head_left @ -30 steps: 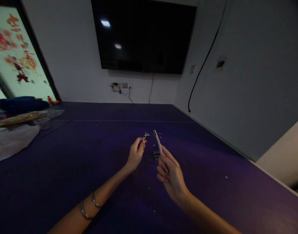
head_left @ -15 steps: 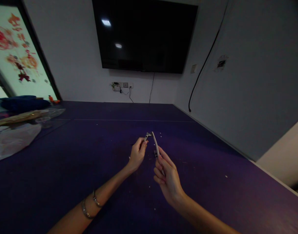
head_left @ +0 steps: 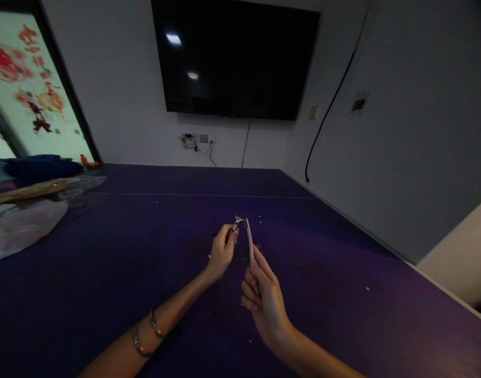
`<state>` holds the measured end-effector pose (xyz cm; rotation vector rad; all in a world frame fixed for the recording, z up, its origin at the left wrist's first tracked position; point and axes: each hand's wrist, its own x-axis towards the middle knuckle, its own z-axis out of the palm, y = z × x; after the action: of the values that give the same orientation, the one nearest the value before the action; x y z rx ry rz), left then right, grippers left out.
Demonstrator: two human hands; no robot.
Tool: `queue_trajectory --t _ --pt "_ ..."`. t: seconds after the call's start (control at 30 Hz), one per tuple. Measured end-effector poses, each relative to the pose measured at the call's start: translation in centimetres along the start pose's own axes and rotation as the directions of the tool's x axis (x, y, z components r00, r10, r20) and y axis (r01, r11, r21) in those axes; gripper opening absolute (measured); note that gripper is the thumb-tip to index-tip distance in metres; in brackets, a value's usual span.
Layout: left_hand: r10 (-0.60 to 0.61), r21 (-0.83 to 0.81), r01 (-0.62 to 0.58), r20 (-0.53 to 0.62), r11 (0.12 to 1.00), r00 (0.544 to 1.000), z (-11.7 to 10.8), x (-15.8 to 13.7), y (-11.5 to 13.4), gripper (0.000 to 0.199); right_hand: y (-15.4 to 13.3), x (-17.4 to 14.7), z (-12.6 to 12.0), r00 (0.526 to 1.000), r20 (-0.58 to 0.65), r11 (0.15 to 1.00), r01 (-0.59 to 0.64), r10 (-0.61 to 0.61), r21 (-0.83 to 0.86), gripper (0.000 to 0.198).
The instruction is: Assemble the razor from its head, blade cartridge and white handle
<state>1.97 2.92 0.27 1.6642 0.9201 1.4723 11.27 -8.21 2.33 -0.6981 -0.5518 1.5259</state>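
Presently, the right hand (head_left: 266, 304) is closed around the handle of a pale toothbrush (head_left: 249, 244), held nearly upright, and the left hand (head_left: 222, 252) pinches a small metal part (head_left: 236, 224) between thumb and fingers. The brush head sits at the upper end of the metal part, above the purple surface (head_left: 126, 252); contact between them cannot be confirmed. Farther off, a plastic bag (head_left: 28, 228) lies at left, and a television (head_left: 240, 58) hangs on the wall (head_left: 118, 105).
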Motion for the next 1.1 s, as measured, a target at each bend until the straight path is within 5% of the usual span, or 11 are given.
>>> queue_trajectory --t 0.23,0.43,0.9,1.1 --pt "-0.017 -0.008 0.017 0.009 1.0 1.0 0.5 -0.6 0.3 0.02 -0.7 0.6 0.6 0.998 0.016 0.996 0.058 -0.06 0.066 0.048" --pt "0.001 0.006 -0.001 -0.026 1.0 1.0 0.7 -0.7 0.3 0.017 1.0 -0.4 0.5 0.999 -0.008 0.997 -0.043 0.044 0.064 0.048" --pt "0.013 0.036 -0.011 -0.044 0.999 0.999 0.3 -0.2 0.2 0.017 0.2 -0.7 0.5 0.998 0.029 0.996 -0.052 0.05 0.072 0.048" --pt "0.023 0.039 -0.023 0.002 0.999 1.0 0.3 -0.4 0.0 0.019 -0.6 0.2 0.8 1.0 -0.012 0.998 0.021 -0.02 0.062 0.052"
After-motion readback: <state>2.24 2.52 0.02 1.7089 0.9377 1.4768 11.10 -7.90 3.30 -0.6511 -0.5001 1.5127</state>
